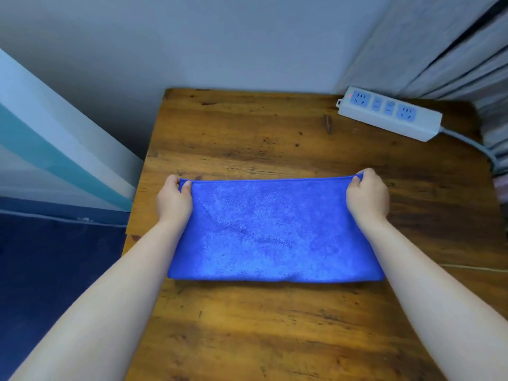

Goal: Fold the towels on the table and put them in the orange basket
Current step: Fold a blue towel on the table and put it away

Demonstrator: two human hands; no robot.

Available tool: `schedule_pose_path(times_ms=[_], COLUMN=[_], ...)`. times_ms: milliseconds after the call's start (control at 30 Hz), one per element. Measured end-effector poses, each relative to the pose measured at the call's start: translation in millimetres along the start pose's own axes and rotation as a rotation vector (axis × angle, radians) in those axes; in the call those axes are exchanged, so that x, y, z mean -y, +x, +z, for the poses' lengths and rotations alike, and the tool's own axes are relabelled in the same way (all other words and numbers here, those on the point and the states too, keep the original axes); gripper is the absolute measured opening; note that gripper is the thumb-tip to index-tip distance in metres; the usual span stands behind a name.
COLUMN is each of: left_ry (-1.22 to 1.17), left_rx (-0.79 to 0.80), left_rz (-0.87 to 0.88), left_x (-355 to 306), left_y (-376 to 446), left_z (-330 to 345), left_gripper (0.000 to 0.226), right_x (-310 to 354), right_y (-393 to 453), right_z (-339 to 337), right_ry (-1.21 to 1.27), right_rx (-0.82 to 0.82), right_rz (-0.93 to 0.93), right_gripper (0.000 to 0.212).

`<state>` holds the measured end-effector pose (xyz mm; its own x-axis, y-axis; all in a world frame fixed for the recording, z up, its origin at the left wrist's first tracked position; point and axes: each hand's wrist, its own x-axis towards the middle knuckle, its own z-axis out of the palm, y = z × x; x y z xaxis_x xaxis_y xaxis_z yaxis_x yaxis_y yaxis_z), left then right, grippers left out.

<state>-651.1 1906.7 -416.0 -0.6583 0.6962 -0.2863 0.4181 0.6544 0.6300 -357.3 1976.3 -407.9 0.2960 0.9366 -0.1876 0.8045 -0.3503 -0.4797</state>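
Two bare forearms reach from the near edge of a wooden table toward a blue towel lying flat at its middle, its near edge a soft doubled fold. At the far edge, the left hand pinches the far-left corner, thumb on top and fingers curled under, while the right hand pinches the far-right corner the same way, pulling that edge straight between them. The cloth looks light, limp and plush, likely to sag or slide on itself unless held at the corners, which seem the surest places to grip for the next fold. Beyond the hands, well apart from the towel, a white power strip rests at the far-right corner by a curtain. No orange basket is in view.
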Motion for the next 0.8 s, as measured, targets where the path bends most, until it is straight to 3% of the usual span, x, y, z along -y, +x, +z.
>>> schedule_pose_path(times_ms=[133,300,400,500,567,633,800], left_ry=[0.243,0.378,0.464,0.544,0.602,0.64,0.642], left_rx=[-0.039,-0.144,-0.158,-0.055,0.15,0.218,0.175], left_rz=[0.055,0.058,0.396,0.754,0.699,0.607,0.558], left_x=[-0.6,-1.6,-3.4,-7.9,-8.8,0.7,18.1], left_y=[-2.0,-11.2,-32.1,-60.6,-72.0,-66.7,-45.1], left_z=[4.3,0.2,5.6,27.9,42.4,51.6,38.4], left_gripper=[0.029,0.039,0.043,0.04,0.044,0.05,0.056], right_x=[3.6,2.5,14.8,38.3,46.2,43.1,13.4], right_y=[-1.9,-15.0,-39.5,-69.8,-80.1,-78.8,-51.7], right_z=[2.5,3.6,12.4,35.3,52.7,65.5,51.4], right_ry=[-0.11,-0.211,-0.225,-0.313,-0.385,-0.428,-0.418], right_rx=[-0.024,-0.216,-0.208,0.01,0.218,0.3,0.226], right_rz=[0.042,-0.013,-0.278,-0.611,-0.685,-0.707,-0.574], right_gripper=[0.027,0.042,0.045,0.046,0.05,0.051,0.053])
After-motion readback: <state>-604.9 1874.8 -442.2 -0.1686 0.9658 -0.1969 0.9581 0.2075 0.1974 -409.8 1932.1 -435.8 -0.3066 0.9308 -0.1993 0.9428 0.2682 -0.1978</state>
